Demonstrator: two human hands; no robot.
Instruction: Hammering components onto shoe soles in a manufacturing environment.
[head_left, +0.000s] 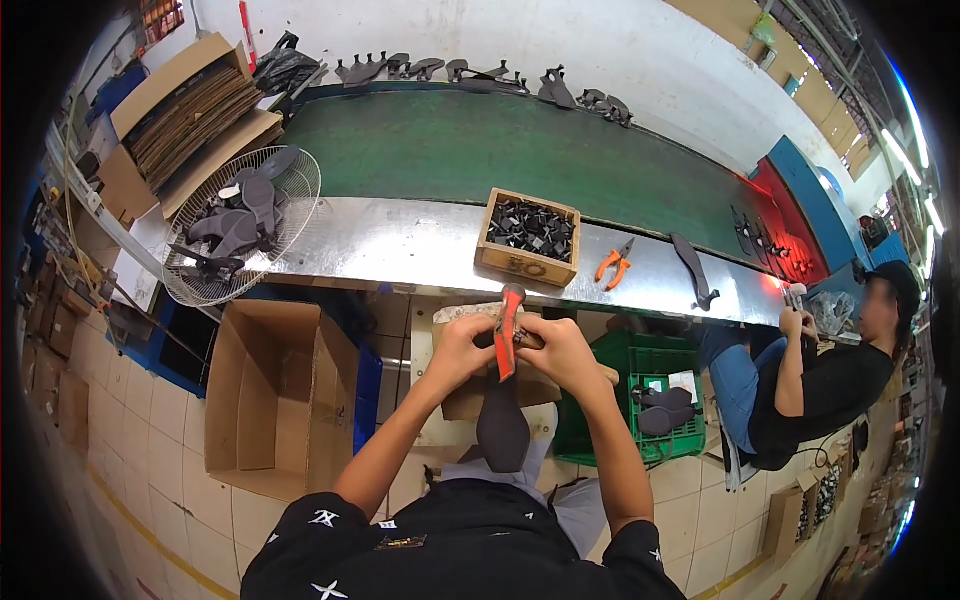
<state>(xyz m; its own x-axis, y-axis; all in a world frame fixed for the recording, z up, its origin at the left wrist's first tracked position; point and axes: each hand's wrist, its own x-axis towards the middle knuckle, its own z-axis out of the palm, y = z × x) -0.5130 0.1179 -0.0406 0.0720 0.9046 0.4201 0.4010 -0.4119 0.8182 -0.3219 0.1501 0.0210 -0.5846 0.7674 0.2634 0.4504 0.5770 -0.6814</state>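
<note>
My left hand (462, 352) is closed at the upper end of a dark grey shoe sole (503, 430), whose broad end points toward my lap. Across from it, my right hand (562, 354) is closed around a hammer (508, 335) with a red and dark head and a wooden handle. The hammer head stands between my two hands and hides the fingertips of both. Beneath them is a block-like work stand (465, 405), partly covered by my hands. Just beyond lies a wooden box (527, 268) full of small black pieces.
Orange-handled pliers (615, 265) and another heeled sole (690, 268) lie on the metal ledge (390, 235). A wire basket (310, 190) of soles and a cardboard box (262, 390) are left; a green crate (578, 440) and a seated co-worker (825, 375) are right. Behind runs a green belt (430, 140).
</note>
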